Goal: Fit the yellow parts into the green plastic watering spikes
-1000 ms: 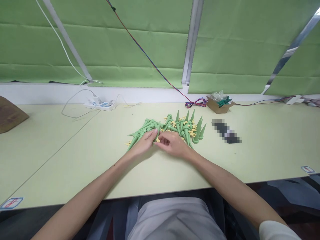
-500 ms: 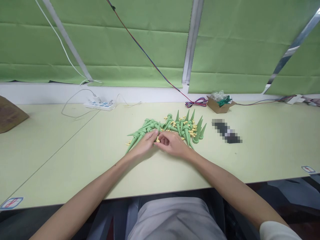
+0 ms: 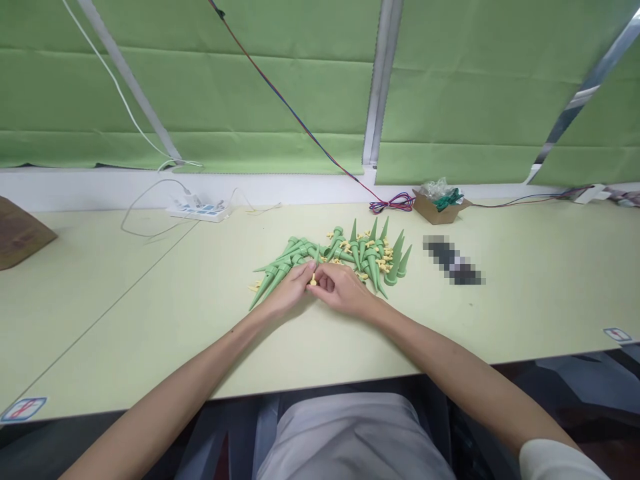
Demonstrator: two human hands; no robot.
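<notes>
Count one left hand (image 3: 295, 285), one right hand (image 3: 346, 288), over ten green spikes (image 3: 371, 259), several yellow pieces (image 3: 387, 257), one power strip (image 3: 200, 213), one filled carton (image 3: 441, 215), two labels (image 3: 23, 409)

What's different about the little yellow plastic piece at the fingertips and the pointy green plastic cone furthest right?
The little yellow plastic piece is much smaller than the pointy green plastic cone. The yellow piece touches the right hand, while the green cone rests untouched on the pale yellow table. Both look like plastic.
</notes>
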